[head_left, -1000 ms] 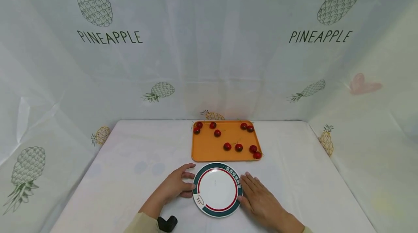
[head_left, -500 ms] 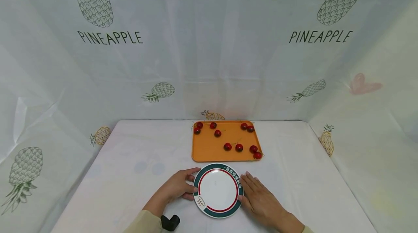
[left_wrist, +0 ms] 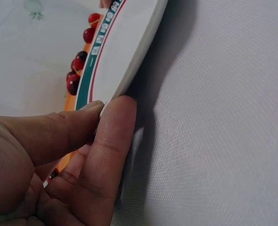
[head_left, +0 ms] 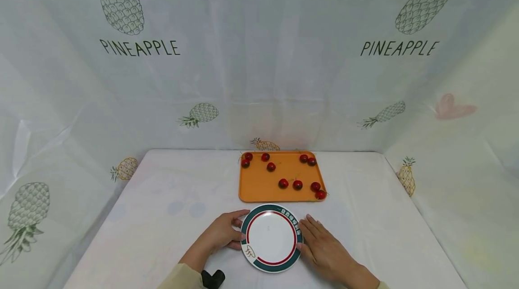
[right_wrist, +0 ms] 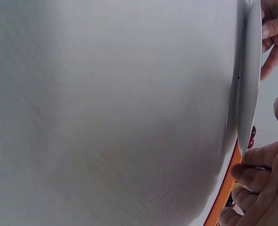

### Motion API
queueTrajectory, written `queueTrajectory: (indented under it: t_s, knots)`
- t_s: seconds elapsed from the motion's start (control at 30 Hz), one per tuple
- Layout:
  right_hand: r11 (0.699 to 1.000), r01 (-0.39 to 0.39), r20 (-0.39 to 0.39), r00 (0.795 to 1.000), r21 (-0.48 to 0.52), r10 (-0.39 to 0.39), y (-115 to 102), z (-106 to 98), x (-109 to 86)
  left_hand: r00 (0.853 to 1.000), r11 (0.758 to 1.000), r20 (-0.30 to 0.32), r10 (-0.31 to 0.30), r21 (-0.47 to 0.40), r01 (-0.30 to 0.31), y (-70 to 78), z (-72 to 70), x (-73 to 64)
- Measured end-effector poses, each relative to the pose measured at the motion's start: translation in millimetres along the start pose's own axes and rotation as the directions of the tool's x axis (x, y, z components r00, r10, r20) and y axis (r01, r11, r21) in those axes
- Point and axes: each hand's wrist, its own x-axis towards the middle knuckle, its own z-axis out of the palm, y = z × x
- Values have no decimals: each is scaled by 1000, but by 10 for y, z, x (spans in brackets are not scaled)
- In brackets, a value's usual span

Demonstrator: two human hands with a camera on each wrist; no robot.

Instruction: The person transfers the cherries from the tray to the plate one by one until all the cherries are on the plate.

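Observation:
A round white plate [head_left: 270,239] with a dark green rim band and a red ring is in the middle of the head view. My left hand [head_left: 223,232] pinches its left edge. In the left wrist view, the thumb lies on top of the plate [left_wrist: 125,52] and a fingertip [left_wrist: 118,113] sits beneath the rim. On the opposite side my right hand [head_left: 324,253] touches the rim, its fingers extended. Seen from the right wrist, those fingers [right_wrist: 257,179] reach the plate's edge while the thumb stands apart from it.
Just behind the plate lies an orange tray [head_left: 259,190] carrying several red cherries [head_left: 283,183]. A black object [head_left: 213,279] is at the left wrist. White cloth covers the table [head_left: 174,217], and a pineapple-print curtain [head_left: 267,64] rises around it.
The left hand has shifted slightly right and closed its grip on the plate's edge. The right hand stays in place. The whole head view has drifted down a little.

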Motion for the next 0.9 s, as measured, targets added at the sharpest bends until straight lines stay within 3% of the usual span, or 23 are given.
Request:
queueTrajectory:
  t_s: [0.17,0.3,0.47,0.6,0.73,0.9]
  knots:
    - [1000,3,-24,1000,1,-3,55,-70,50,1000,1000,1,-10,-10,10,-18,8,5]
    - [997,2,-140,990,-84,-14,167,-205,184,1000,1000,-5,-16,-9,16,-17,9,7]
    - [979,-8,-340,938,-203,-63,429,-360,360,1000,1000,0,-3,-26,3,-39,20,25]
    - [969,-7,-426,899,-245,-101,654,-403,448,1000,999,9,15,-39,-15,-79,24,47]
    - [969,-1,-448,887,-249,-114,762,-390,512,1000,999,2,10,-31,-10,-87,13,53]
    - [967,-12,-440,892,-255,-105,813,-356,592,1000,1000,6,0,-31,0,-72,7,42]
